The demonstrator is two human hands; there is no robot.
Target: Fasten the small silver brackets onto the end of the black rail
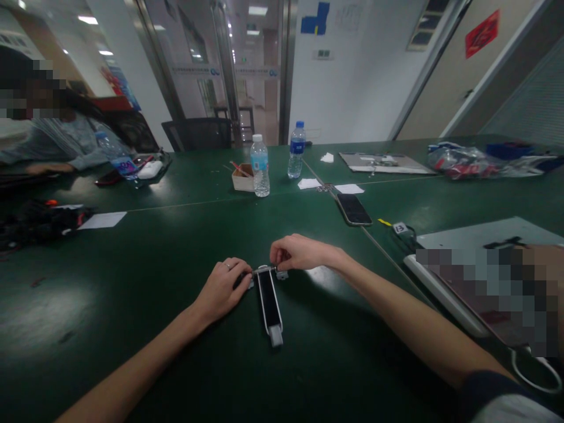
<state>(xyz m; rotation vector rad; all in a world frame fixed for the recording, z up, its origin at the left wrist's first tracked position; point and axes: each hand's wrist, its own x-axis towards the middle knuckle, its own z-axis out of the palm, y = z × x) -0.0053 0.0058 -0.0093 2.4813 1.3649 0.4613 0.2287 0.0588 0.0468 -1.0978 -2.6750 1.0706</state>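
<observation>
- Step in hand, as I judge it: fitting or adjusting a small part at the far end of the strip (269,302), a narrow black piece with a pale rim and a grey tab at its near end.
- The strip lies flat on the green table (176,329), near the middle, running from near to far just in front of the person.
- The left hand (222,288) rests on the table at the left of the strip's far end; its fingers are curled in and seem to pinch a thin metal piece there, though what exactly they hold is too small to tell.
- The right hand (297,252) comes in from the right and hovers over the same end, thumb and forefinger closed in a pinch on a small grey part (282,274) beside the strip.
- Both forearms reach forward from the near edge, wrists low, the right arm angled in across the table.
- The next move, by my judgement, calls for fine fingertip work: holding the strip steady with one hand while the other seats the small part squarely.
- A phone (353,209) lies farther off to the right, two bottles (259,165) stand far beyond, and another person's sleeve (57,150) is at the far left.
</observation>
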